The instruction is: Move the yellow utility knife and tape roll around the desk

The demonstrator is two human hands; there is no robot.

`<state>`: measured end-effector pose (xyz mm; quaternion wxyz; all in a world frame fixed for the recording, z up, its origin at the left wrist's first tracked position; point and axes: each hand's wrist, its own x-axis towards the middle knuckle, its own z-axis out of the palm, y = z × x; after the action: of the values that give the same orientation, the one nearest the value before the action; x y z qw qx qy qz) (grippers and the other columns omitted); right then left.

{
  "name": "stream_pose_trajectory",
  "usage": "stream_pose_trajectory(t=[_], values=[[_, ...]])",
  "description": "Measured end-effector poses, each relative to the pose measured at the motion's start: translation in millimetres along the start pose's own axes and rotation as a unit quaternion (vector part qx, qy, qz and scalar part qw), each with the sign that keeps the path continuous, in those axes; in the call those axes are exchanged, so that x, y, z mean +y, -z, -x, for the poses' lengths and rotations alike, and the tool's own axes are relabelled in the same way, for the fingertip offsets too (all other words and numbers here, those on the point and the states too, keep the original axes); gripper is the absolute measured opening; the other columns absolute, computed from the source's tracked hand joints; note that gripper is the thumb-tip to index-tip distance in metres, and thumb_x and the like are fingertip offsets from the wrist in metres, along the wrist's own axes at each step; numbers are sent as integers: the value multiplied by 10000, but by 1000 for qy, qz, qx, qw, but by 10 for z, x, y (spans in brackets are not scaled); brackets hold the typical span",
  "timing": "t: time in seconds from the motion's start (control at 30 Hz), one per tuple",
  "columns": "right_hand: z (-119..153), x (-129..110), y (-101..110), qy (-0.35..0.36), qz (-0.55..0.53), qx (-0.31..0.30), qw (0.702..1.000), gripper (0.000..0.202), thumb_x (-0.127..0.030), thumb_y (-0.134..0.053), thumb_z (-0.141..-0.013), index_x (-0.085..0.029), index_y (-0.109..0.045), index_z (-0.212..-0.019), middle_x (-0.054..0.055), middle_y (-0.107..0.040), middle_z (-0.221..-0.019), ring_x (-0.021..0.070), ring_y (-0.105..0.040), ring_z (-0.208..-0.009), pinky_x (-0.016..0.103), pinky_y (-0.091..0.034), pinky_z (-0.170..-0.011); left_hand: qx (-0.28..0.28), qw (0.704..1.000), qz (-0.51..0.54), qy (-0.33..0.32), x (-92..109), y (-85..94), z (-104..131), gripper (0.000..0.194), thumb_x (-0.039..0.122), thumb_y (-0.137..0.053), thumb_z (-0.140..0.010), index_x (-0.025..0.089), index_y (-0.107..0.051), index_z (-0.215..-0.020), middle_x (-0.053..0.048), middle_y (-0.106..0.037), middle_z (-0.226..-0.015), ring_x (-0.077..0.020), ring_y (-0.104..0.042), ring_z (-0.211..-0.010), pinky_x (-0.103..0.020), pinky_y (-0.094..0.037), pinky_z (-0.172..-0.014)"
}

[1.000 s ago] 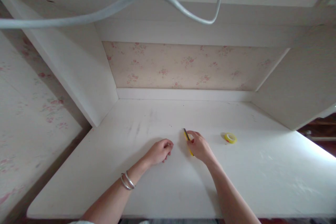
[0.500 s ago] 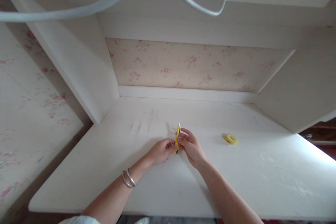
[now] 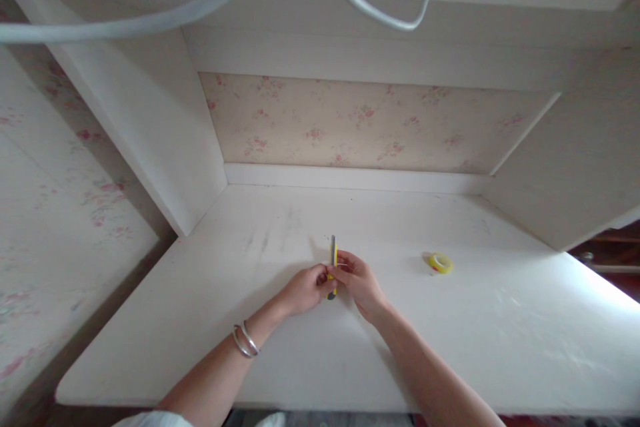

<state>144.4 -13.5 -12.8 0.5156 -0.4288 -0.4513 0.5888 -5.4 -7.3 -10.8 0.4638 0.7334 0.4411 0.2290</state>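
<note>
With the yellow cutter (image 3: 333, 257) as the clock's centre, its grey tip points to 12 o'clock above the white desk (image 3: 300, 373); the right hand (image 3: 361, 285), at 4 o'clock, pinches it between thumb and bent fingers; the left hand (image 3: 306, 290), at 8 o'clock, is curled nearly closed, its fingertips gripping the cutter's lower end, though whether anything else sits inside that curl I cannot tell; silvery bangles (image 3: 246, 340) circle the left wrist; a yellow tape roll (image 3: 440, 263) lies well apart at 3 o'clock
</note>
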Motion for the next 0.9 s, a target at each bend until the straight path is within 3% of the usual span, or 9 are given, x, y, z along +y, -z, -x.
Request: stream_pose_trajectory(t=[0.17, 0.33, 0.4, 0.5, 0.57, 0.67, 0.77, 0.83, 0.9], values=[[-5, 13, -11, -2, 16, 5, 1000, 347, -284, -701, -663, -162, -604, -973, 28, -623, -785, 142, -576, -666, 240, -442, -573, 1, 1000, 23, 3, -40, -17, -10, 284, 436, -469, -808, 158, -528, -828, 33, -503, -636, -78, -451, -518, -183, -328, -469], [-30, -33, 60, -15, 46, 12, 999, 404, -369, -679, -680, -182, -589, -1027, 56, -617, -937, 160, -587, -762, 260, -466, -641, -20, 995, 86, 38, -27, -10, -31, 360, 494, -433, -806, 156, -534, -876, 34, -473, -604, -78, -432, -457, -176, -321, -399], [-75, -102, 205, -14, 90, 43, 995, 430, -422, -639, -709, -199, -570, -1070, 53, -604, -974, 157, -581, -782, 265, -469, -651, -7, 994, 97, 42, -6, 59, -36, 372, 501, -401, -816, 157, -535, -868, 31, -475, -600, -81, -432, -448, -177, -320, -388], [-160, -289, 606, 17, 215, 113, 970, 431, -475, -567, -740, -199, -566, -1071, 51, -609, -941, 158, -577, -741, 273, -465, -627, 42, 998, 34, 43, -13, 294, -44, 379, 496, -360, -832, 161, -535, -798, 33, -479, -568, -83, -427, -435, -186, -310, -398], [-186, -455, 970, 49, 357, 170, 917, 411, -484, -529, -750, -213, -573, -1056, 47, -621, -937, 167, -584, -732, 287, -458, -634, 70, 995, -56, 40, -75, 530, -61, 384, 480, -339, -843, 164, -541, -763, 26, -502, -559, -93, -450, -456, -196, -313, -431], [-129, -673, 1545, 49, 567, 216, 793, 410, -491, -459, -783, -231, -570, -1079, 64, -611, -1021, 195, -594, -781, 324, -450, -698, 97, 969, -221, 47, -258, 927, -108, 367, 420, -320, -858, 172, -560, -732, -3, -586, -642, -123, -533, -579, -213, -341, -511], [11, -733, 2016, -2, 711, 233, 664, 532, -527, -429, -789, -219, -492, -1218, 124, -527, -1184, 283, -564, -948, 401, -418, -812, 86, 920, -369, 103, -481, 1276, -158, 374, 369, -278, -875, 184, -593, -797, -35, -651, -781, -153, -591, -702, -230, -381, -591], [96, -670, 2236, -39, 746, 219, 627, 609, -554, -430, -781, -210, -430, -1283, 147, -494, -1220, 306, -542, -1009, 412, -400, -853, 83, 901, -406, 129, -604, 1458, -173, 373, 356, -285, -871, 174, -610, -857, -76, -664, -866, -182, -610, -760, -249, -401, -625], [143, -563, 2382, -72, 755, 198, 621, 654, -575, -430, -773, -202, -396, -1309, 161, -479, -1232, 307, -547, -1012, 405, -403, -848, 83, 892, -421, 143, -693, 1597, -168, 371, 347, -297, -866, 163, -615, -918, -105, -660, -931, -205, -615, -816, -269, -420, -667]])
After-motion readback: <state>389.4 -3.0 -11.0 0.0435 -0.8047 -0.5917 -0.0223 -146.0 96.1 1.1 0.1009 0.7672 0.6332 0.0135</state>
